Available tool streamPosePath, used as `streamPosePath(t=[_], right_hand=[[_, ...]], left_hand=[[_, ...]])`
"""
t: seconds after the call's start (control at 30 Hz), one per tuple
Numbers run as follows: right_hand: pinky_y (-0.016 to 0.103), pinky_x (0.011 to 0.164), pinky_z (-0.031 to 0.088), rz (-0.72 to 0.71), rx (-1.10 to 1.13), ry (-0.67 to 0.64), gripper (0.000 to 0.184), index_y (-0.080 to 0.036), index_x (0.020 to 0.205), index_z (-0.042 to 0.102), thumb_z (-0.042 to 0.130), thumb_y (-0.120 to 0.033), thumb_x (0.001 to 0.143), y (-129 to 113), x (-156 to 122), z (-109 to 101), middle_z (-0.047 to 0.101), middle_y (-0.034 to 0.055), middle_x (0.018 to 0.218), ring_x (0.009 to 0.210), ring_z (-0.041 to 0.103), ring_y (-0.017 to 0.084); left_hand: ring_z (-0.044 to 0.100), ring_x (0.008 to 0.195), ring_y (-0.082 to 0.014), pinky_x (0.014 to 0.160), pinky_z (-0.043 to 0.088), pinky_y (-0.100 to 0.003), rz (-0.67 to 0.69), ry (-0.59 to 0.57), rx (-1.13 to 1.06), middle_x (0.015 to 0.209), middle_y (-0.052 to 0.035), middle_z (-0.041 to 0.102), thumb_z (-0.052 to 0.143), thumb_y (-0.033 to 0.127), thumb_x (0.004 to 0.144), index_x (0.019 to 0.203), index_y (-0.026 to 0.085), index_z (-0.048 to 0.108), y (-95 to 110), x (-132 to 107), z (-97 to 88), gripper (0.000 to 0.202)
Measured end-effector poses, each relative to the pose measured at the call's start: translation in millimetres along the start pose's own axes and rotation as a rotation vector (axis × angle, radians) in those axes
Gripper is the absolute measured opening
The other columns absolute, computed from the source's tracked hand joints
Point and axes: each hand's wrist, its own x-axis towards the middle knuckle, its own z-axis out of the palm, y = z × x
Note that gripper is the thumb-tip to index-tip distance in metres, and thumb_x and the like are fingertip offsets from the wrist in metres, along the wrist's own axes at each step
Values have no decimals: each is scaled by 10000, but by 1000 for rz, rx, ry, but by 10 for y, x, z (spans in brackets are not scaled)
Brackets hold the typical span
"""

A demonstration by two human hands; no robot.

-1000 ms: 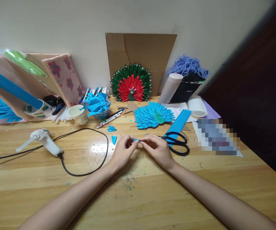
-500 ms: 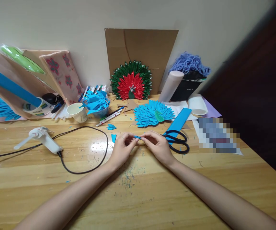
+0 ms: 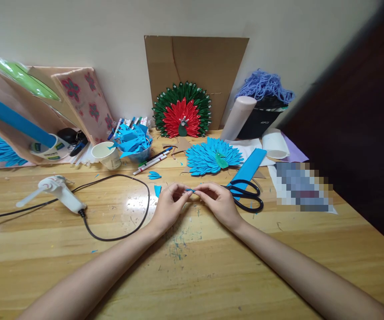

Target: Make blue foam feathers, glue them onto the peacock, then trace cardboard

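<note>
Between the fingertips of my left hand (image 3: 171, 202) and my right hand (image 3: 219, 201) is a small piece of blue crepe paper (image 3: 191, 190), pinched at both ends and mostly covered by the fingers. Left of my left hand lie a loose blue scrap (image 3: 158, 191) and a few petal-shaped blue pieces (image 3: 154, 175). Black-handled scissors (image 3: 250, 203) rest beside my right hand, their blades hidden, on a blue paper strip (image 3: 250, 165). Just beyond the hands lies a peacock of layered blue petals (image 3: 205, 158) with a green body (image 3: 221, 161).
A white hot glue gun (image 3: 62, 193) with a looping black cord (image 3: 118, 240) is at left. Farther back stand a paper cup (image 3: 106, 155), a tub of blue scraps (image 3: 134, 144), and a red-and-green peacock (image 3: 182, 113) against cardboard (image 3: 205, 58). Markers (image 3: 154, 162) lie nearby.
The blue paper between my fingertips looks narrower and more twisted. Both hands keep nearly the same place; the view has shifted very slightly.
</note>
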Motion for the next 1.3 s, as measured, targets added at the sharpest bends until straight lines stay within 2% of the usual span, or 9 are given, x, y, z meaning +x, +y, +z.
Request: streamPosePath(t=[0.37,0.6,0.7,1.13,1.3], right_hand=[[285,718,465,-61,-73,4,93,-197,816,653,575,-247,824,-2,-4,4,665,36,828,785,610,170],[275,703,458,-84,-104,-8,99,-189,805,638,562,-245,835,-25,-2,-3,652,35,810,771,600,166],[272,703,459,-89,-107,-13,96,-188,802,633,563,-245,834,-32,-6,1,647,34,802,767,598,164],[244,594,442,-90,-161,-43,65,-177,782,599,561,-223,808,-47,-24,7,591,19,722,650,555,137],[248,571,437,-64,-173,-11,72,-178,764,594,551,-224,800,-3,-15,-1,592,20,703,614,539,135]], left_hand=[[621,736,-167,670,485,-285,19,-9,29,795,-43,612,567,369,803,828,156,564,17,-7,2,214],[623,772,-170,703,486,-295,41,-31,48,867,-59,624,553,380,815,906,164,576,46,-21,-6,235],[619,757,-166,693,482,-291,46,-32,68,847,-57,625,544,385,820,884,163,573,48,-25,-6,233],[545,668,-133,605,409,-243,109,8,215,769,-33,604,541,330,821,831,158,583,70,-43,11,177],[541,661,-138,604,398,-245,65,58,150,742,-29,600,540,349,815,823,162,582,75,-35,0,192]])
